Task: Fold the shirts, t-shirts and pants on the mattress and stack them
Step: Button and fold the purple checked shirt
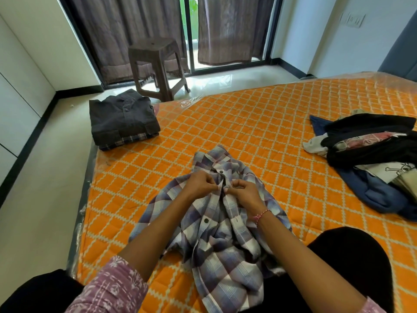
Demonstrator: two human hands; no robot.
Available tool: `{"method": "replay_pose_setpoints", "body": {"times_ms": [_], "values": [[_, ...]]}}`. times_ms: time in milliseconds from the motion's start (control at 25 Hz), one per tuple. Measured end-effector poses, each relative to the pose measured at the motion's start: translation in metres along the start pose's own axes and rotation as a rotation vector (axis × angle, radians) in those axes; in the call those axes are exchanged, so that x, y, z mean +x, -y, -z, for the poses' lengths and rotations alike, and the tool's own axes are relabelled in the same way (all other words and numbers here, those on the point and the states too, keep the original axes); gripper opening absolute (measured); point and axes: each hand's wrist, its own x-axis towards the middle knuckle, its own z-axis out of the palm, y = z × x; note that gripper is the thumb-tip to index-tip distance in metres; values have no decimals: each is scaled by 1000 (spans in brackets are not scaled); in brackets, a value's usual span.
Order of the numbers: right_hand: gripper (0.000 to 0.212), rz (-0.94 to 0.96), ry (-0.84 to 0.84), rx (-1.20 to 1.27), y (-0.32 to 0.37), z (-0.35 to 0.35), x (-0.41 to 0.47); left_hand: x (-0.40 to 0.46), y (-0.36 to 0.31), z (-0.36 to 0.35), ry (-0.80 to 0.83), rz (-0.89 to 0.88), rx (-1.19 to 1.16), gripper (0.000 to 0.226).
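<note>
A crumpled plaid shirt (pixel 216 227) in blue, purple and white lies on the orange quilted mattress (pixel 259 123), directly in front of the person and partly draped toward their lap. Both hands work at its button placket, just below the collar. The left hand (pixel 199 184) has its fingers (pixel 214 187) curled and pinching the left edge of the placket; the right hand (pixel 244 190) pinches the opposite edge the same way, the two hands almost touching. A dark button (pixel 220 171) shows just beyond the hands, and another (pixel 206 220) sits nearer the person, between the forearms. A pink thread bracelet (pixel 261 215) circles the right wrist.

Beyond the plaid shirt and to its left, at the mattress's far left corner, sits a stack of folded clothes (pixel 123 123): a dark grey shirt on top, a plaid edge peeking out beneath. Well to the right of the plaid shirt, a loose heap of unfolded garments (pixel 372 159) lies on the mattress, with black, navy, white and pink pieces tangled together. Nothing lies on the mattress between the shirt and either pile.

Off the mattress, beyond the folded stack, a brown plastic stool (pixel 158 66) stands on the pale floor in front of brown curtains (pixel 225 30) and a sliding glass door.
</note>
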Motion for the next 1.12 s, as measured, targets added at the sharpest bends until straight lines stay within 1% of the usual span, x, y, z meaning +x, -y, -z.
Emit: {"method": "replay_pose_setpoints", "body": {"times_ms": [80,120,200,280,320,400,480,600,680,800,840,880,1000,1040,1120], "values": [[19,75,-15,-8,-1,3,-2,-3,-5,-5,-14,7,-83,19],[20,105,-38,-38,0,3,-3,-5,-7,-8,-22,24,-132,20],[27,128,-85,-95,0,1,-3,-7,-10,-12,-34,78,-230,20],[36,120,-81,-124,2,-1,-3,-8,-10,-14,-45,124,-287,20],[37,110,-59,-137,3,-1,-3,-8,-10,-15,-48,139,-309,21],[23,78,9,-134,3,-2,-1,-8,-9,-17,-53,150,-342,24],[13,54,27,-91,4,-3,-2,-9,-8,-19,-79,151,-340,25],[19,25,-2,23,3,-5,-4,-7,-6,-25,-160,141,-293,22],[19,1,-30,64,0,-7,-4,-6,-7,-29,-206,130,-196,23],[7,-47,-71,93,-3,-10,-6,-10,-11,-38,-276,108,-49,27],[9,-74,-77,118,-4,-10,-5,-11,-13,-40,-301,101,-32,27],[10,-109,-63,161,-3,-8,-5,-11,-12,-43,-319,98,-40,26],[15,-245,38,271,3,2,-8,-8,-7,-46,-318,100,-166,20],[15,-246,63,256,4,6,-8,-7,-6,-47,-307,103,-194,19],[12,-186,65,188,3,7,-7,-6,-4,-48,-288,116,-240,19]]}}
